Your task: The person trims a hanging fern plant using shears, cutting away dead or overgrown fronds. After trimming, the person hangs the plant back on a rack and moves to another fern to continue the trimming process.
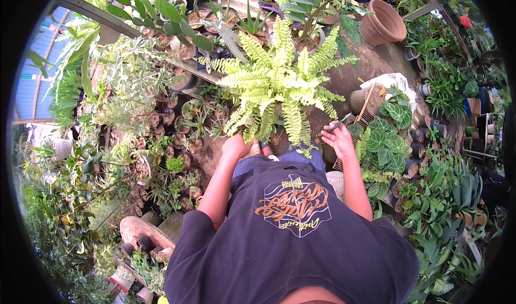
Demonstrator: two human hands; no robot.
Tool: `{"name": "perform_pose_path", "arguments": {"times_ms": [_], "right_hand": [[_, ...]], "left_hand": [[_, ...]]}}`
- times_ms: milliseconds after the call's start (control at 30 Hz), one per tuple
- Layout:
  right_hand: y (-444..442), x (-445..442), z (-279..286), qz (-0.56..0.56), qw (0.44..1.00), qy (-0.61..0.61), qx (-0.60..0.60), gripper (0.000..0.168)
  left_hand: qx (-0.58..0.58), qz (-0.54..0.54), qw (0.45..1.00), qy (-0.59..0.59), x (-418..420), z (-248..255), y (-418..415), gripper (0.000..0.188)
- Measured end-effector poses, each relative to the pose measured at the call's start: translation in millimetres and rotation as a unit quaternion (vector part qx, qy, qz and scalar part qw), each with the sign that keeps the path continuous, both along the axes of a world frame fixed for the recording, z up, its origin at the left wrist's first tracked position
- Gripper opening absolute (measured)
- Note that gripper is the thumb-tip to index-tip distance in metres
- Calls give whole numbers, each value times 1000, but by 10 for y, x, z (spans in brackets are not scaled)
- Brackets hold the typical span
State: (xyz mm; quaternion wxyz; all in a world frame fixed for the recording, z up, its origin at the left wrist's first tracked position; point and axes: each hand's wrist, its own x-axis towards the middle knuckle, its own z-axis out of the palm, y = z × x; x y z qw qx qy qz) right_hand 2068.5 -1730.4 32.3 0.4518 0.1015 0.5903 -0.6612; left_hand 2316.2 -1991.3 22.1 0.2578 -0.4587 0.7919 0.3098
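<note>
A large light-green fern (278, 82) spreads its fronds in front of me. My left hand (237, 146) is at the fern's lower left edge, its fingers tucked under the fronds, so what they hold is hidden. To the right of the fern, my right hand (339, 139) is turned palm up and holds a pair of small dark-handled scissors (340, 123). The blades point up and to the right, apart from the fronds. Leaves cover whatever the fern grows in.
A terracotta pot (383, 23) lies tilted at the upper right. Beside my right forearm are dark-leaved plants with pale veins (383, 142) and a slatted wooden piece (369, 104). Several small potted plants (187, 142) crowd the left. A prickly pear cactus (165, 19) stands beyond.
</note>
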Motion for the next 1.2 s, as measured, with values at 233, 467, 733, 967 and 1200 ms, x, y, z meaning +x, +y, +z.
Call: {"name": "perform_pose_path", "arguments": {"times_ms": [233,467,733,967,1200], "right_hand": [[-103,-235,-143,24,999,-27,-27,26],[52,-637,-505,10,988,-146,-59,27],[824,-904,-877,-25,970,-239,31,29],[1095,-1130,-1249,2,962,-263,67,27],[873,-1132,-1280,44,962,-257,74,37]], "left_hand": [[-209,61,837,502,-1011,1083,-113,43],[-138,52,831,536,-1758,1266,-7,19],[-148,-26,842,518,-1543,1225,834,16],[-178,37,816,549,-1662,1003,1116,14],[-141,228,747,608,-1754,1056,903,18]]}}
